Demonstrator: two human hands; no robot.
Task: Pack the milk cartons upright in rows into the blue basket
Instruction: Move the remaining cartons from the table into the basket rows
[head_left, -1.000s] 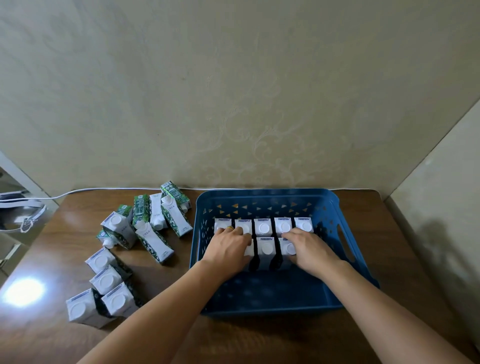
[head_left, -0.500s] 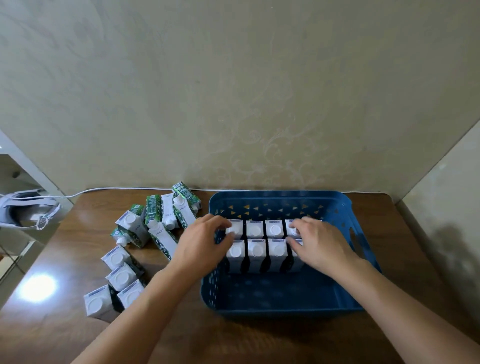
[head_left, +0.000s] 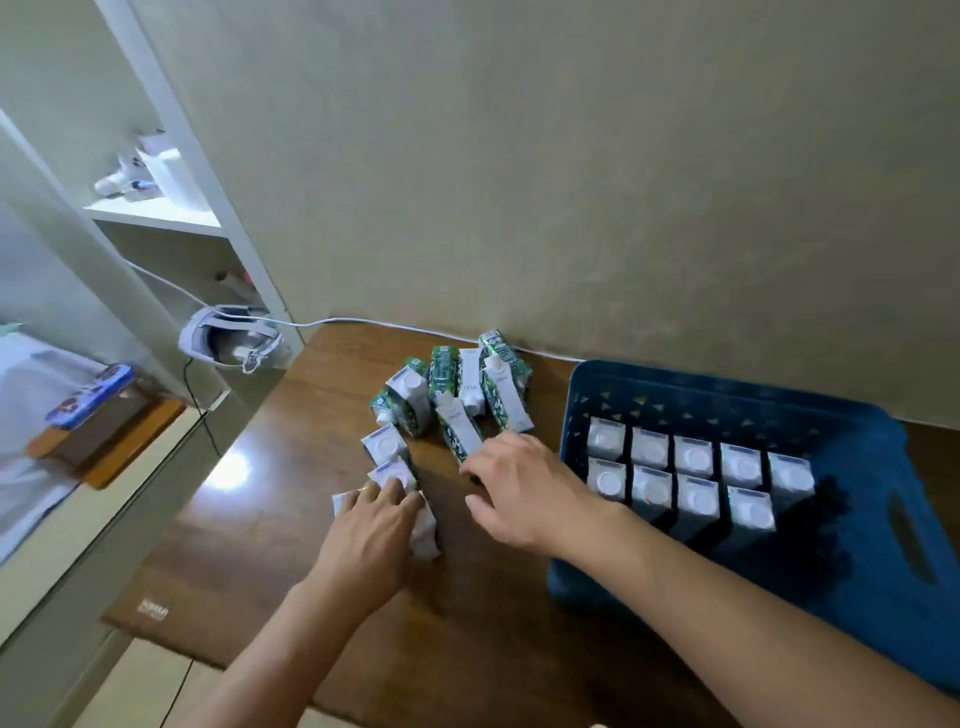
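The blue basket (head_left: 852, 566) stands on the right of the wooden table. Inside it, upright milk cartons (head_left: 693, 457) form two rows against the far wall, white caps up. Loose cartons (head_left: 457, 384) lie in a green-and-white heap left of the basket, and two upright cartons (head_left: 387, 447) stand nearer to me. My left hand (head_left: 369, 535) lies over the nearest upright cartons (head_left: 426, 530), with its fingers curled around them. My right hand (head_left: 524, 488) hovers left of the basket with its fingers apart, and its fingertips are at the near end of a lying carton (head_left: 460, 434).
A white cable (head_left: 395, 325) runs along the wall behind the heap. Beyond the table's left edge, a white headset (head_left: 228, 338) rests by a white shelf unit (head_left: 171, 208). A lower wooden surface with a blue tin (head_left: 91, 395) is at far left.
Both hands left the basket and moved left to the loose cartons. My view swung left, so the basket now sits at the right. The left hand has come down on the nearest cartons.
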